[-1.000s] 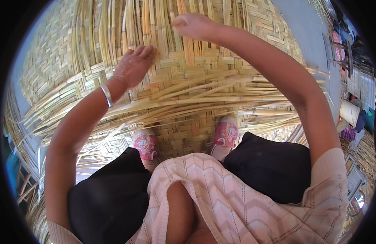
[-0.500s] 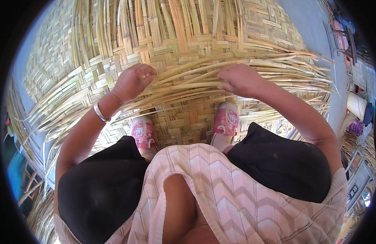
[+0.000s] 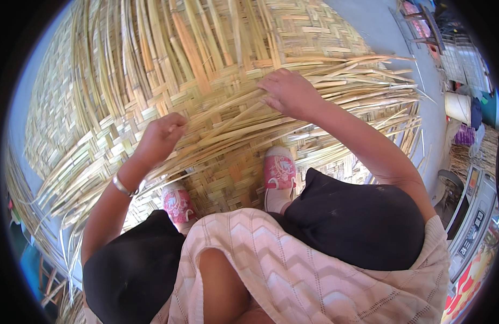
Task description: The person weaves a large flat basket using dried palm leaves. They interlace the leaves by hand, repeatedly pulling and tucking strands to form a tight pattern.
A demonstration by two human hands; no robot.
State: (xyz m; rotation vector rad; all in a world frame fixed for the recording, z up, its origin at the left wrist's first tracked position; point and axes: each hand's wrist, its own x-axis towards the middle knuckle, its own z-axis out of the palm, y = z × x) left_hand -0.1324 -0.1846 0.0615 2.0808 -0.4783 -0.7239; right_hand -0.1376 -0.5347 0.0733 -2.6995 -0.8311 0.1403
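The left hand point(image 3: 162, 135) curls its grip shut on loose bamboo strips point(image 3: 335, 81) (knuckles up). The right hand point(image 3: 287, 93) presses flat, fingers spread, on strips running crosswise over the woven mat point(image 3: 71, 108).

a pale pink knitted top point(image 3: 309, 270) with a zigzag pattern, short sleeves, forearms bare. black trousers point(image 3: 357, 221) over both knees. pink patterned shoes point(image 3: 279, 173). a thin silver bangle point(image 3: 122, 187) on the left wrist.

loose bamboo strips point(image 3: 314, 102) crowding both hands, open woven mat point(image 3: 60, 108) at left
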